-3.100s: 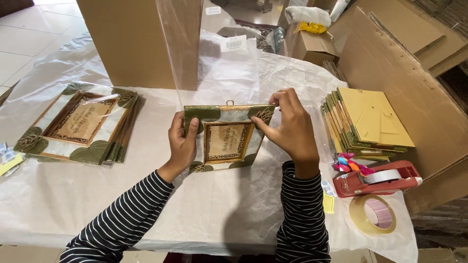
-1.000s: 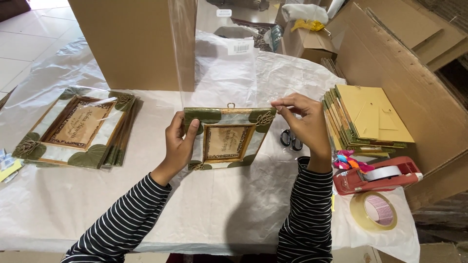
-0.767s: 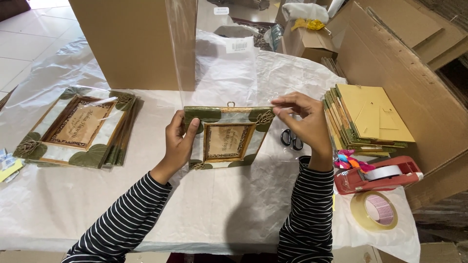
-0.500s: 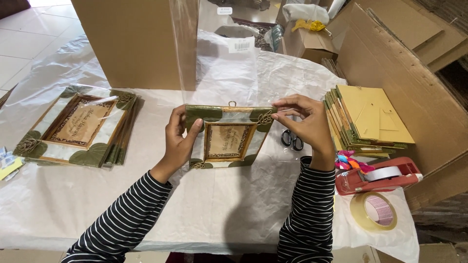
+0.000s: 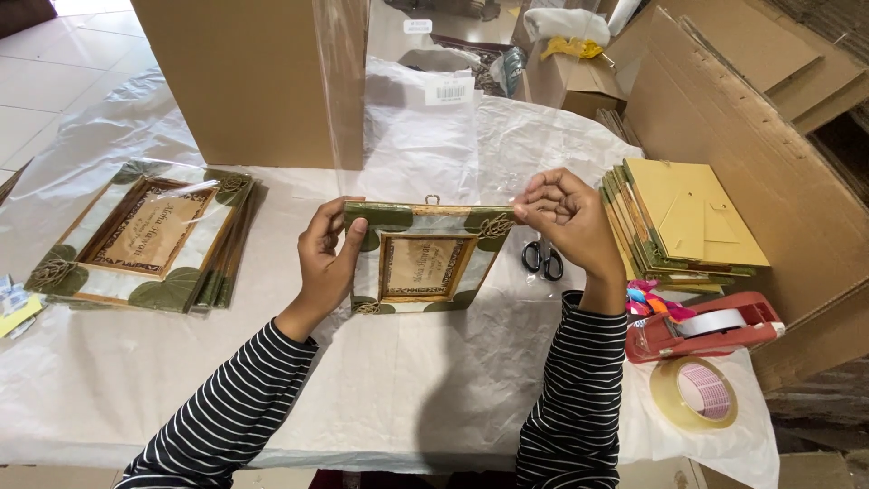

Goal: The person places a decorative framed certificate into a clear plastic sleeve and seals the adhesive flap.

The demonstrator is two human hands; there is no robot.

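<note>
Green leaf-trimmed picture frame (image 5: pixel 421 258) sits tilted up at the middle of the plastic-covered table (image 5: pixel 398 389) in the head view. The left hand (image 5: pixel 328 258) grips its left edge, thumb over the front. The right hand (image 5: pixel 566 222) is curled tight at the top right corner, pinching thin clear film (image 5: pixel 507 186). Scissors (image 5: pixel 541 258) lie just beside that hand, and a stack of finished frames (image 5: pixel 149 237) sits well off left.

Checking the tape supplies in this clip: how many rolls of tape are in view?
2. One white roll sits in the red tape dispenser at the table's right edge; one loose clear roll lies flat just below it. Others may be hidden.
</note>
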